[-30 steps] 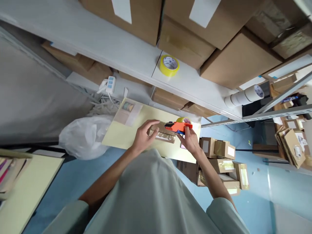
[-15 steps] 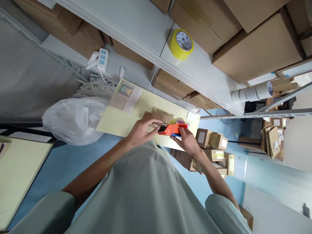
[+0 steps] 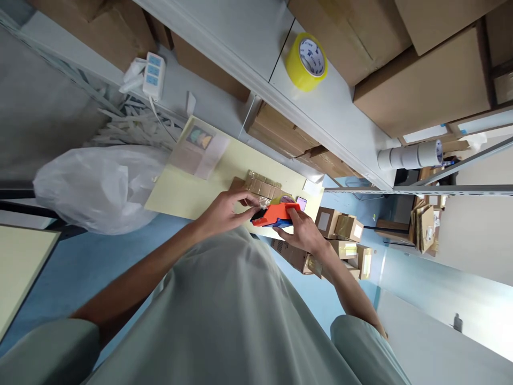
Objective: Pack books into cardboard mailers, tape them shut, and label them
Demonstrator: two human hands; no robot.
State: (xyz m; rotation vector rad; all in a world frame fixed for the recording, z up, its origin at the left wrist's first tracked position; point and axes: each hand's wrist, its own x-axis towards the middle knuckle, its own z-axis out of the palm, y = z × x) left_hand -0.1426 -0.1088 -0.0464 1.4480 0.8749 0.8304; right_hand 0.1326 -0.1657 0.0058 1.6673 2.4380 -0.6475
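"What's in the right hand (image 3: 305,231)?"
"From my remote feed, I see its fingers gripping an orange-and-blue handheld tape dispenser (image 3: 276,215), by the near edge of a pale yellow rectangular tabletop (image 3: 190,200)."
"And the left hand (image 3: 224,212)?"
"Curled at the dispenser's black end; I can't tell whether it's pinching anything. A brown, tape-wrapped cardboard box (image 3: 262,185) lies just beyond."

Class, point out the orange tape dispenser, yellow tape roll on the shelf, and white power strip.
Orange tape dispenser (image 3: 277,214): head view, orange side.
Yellow tape roll (image 3: 296,68): head view, outer side.
White power strip (image 3: 153,76): head view, socket face.
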